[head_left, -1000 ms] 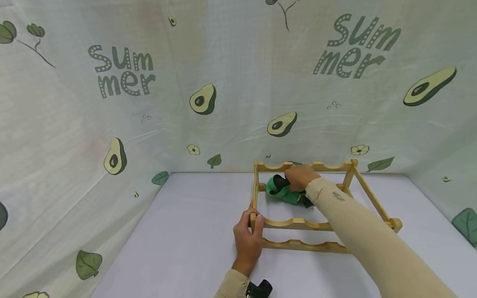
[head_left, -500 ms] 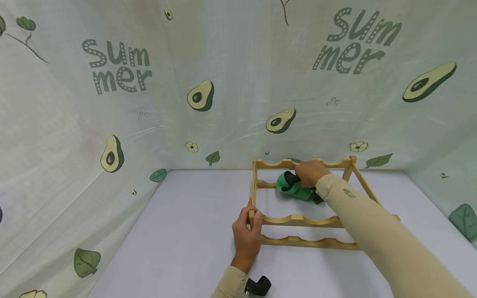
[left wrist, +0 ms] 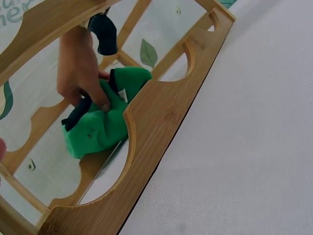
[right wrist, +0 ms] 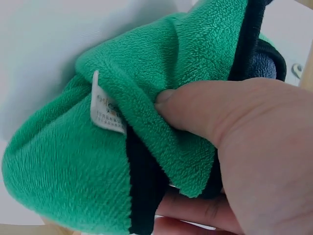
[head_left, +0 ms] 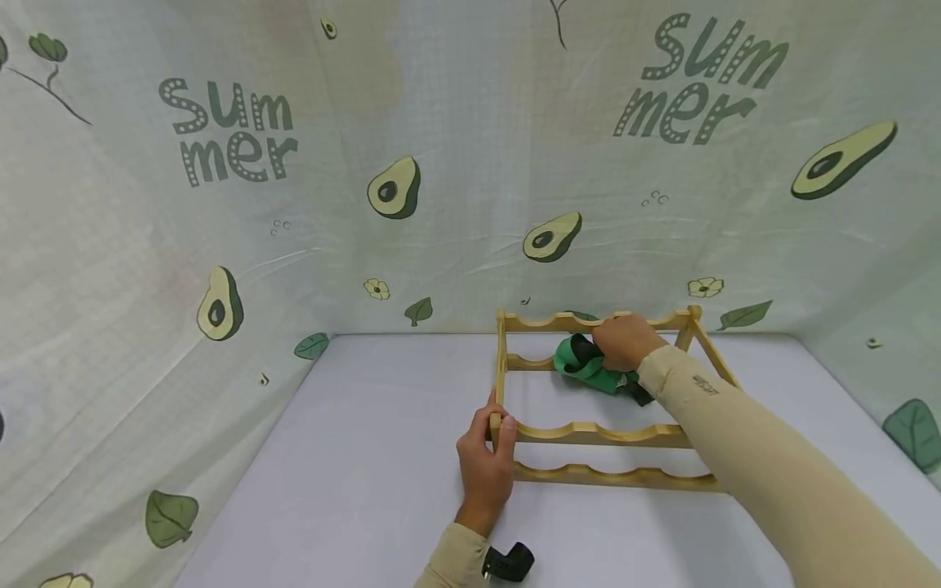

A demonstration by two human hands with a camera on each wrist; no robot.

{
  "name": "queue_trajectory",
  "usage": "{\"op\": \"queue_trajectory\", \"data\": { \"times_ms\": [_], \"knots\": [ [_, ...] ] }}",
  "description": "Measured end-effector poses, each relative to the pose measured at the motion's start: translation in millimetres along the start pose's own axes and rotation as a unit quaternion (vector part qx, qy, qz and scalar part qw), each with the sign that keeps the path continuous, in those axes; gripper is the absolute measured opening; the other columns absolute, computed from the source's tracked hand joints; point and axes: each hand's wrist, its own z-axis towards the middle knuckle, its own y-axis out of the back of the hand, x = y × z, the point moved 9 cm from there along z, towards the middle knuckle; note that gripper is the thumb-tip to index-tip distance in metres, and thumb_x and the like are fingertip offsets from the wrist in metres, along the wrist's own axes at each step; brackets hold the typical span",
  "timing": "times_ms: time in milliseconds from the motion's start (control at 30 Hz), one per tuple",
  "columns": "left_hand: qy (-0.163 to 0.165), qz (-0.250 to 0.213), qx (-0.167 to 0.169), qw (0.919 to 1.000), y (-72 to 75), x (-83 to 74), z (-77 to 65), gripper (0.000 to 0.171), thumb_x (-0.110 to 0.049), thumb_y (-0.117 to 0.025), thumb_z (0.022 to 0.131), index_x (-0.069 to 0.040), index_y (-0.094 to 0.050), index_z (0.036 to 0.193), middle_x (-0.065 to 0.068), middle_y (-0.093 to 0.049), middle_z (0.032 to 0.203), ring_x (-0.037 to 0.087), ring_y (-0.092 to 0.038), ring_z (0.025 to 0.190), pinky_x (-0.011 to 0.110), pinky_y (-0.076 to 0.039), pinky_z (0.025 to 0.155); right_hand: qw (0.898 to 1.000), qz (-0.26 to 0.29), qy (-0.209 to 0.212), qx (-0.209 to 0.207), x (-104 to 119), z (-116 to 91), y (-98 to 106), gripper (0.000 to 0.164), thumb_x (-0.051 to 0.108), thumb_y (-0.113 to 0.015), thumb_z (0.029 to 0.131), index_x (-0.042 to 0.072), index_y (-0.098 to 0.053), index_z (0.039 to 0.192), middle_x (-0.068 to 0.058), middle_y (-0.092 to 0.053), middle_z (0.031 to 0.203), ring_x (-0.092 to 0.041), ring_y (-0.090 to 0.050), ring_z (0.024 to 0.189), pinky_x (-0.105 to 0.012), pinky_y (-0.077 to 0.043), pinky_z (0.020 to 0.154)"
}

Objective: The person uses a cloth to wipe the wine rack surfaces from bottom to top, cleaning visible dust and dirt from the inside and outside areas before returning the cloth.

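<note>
A wooden rack with scalloped rails (head_left: 581,434) stands on the white table. My left hand (head_left: 485,469) holds its front left corner. Inside the frame, near the rear lower rail, my right hand (head_left: 626,341) grips a bunched green cloth (head_left: 588,367) with dark edging. The right wrist view shows the thumb pressed into the plush cloth (right wrist: 63,161), fingers beneath it and a white label (right wrist: 105,110) sticking out. From the left wrist, the cloth (left wrist: 100,129) appears behind a near scalloped rail (left wrist: 164,110). Whether it touches the rear rail is hard to tell.
A pale fabric backdrop (head_left: 456,147) with avocado prints rises behind the table (head_left: 367,457) and along both sides. A black device (head_left: 509,563) sits at my left wrist. My right sleeve (head_left: 764,457) crosses over the rack's right side.
My right hand has slid to the right along the rear of the rack with the cloth in its grip. The left hand keeps its hold on the corner. The head view has shifted slightly.
</note>
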Motion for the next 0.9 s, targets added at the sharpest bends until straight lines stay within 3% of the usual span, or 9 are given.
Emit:
{"op": "queue_trajectory", "data": {
  "times_ms": [433, 700, 900],
  "knots": [
    [-0.006, 0.005, -0.005, 1.0000, -1.6, -0.5, 3.7, 0.004, -0.009, -0.064, 0.095, -0.007, -0.062, 0.098, 0.000, -0.059, 0.072, 0.008, -0.052, 0.066, 0.018, -0.045, 0.058, 1.000, 0.019, -0.016, 0.005, -18, -15, -5, 0.009, 0.007, -0.074, 0.085, 0.009, -0.066, 0.080, -0.002, -0.061, 0.068, -0.017, -0.054, 0.062, -0.041, -0.052, 0.061],
    [-0.011, 0.004, -0.017, 0.9998, 7.8, -24.9, 8.1, 0.003, -0.002, -0.063, 0.093, -0.002, -0.060, 0.092, 0.003, -0.058, 0.071, 0.008, -0.051, 0.064, 0.019, -0.044, 0.056, 1.000, 0.007, -0.021, -0.014, -25, -33, -6, 0.014, 0.004, -0.072, 0.084, 0.008, -0.063, 0.075, -0.003, -0.058, 0.065, -0.018, -0.052, 0.059, -0.040, -0.050, 0.057],
    [-0.001, 0.007, -0.010, 0.9999, 1.2, -1.3, -0.8, 0.003, -0.006, -0.064, 0.095, -0.004, -0.061, 0.095, 0.002, -0.060, 0.073, 0.007, -0.051, 0.064, 0.017, -0.043, 0.057, 0.999, -0.016, -0.042, -0.015, -36, -42, -10, 0.019, 0.000, -0.067, 0.087, 0.008, -0.059, 0.072, -0.003, -0.055, 0.062, -0.018, -0.050, 0.057, -0.038, -0.047, 0.053]
  ]
}}
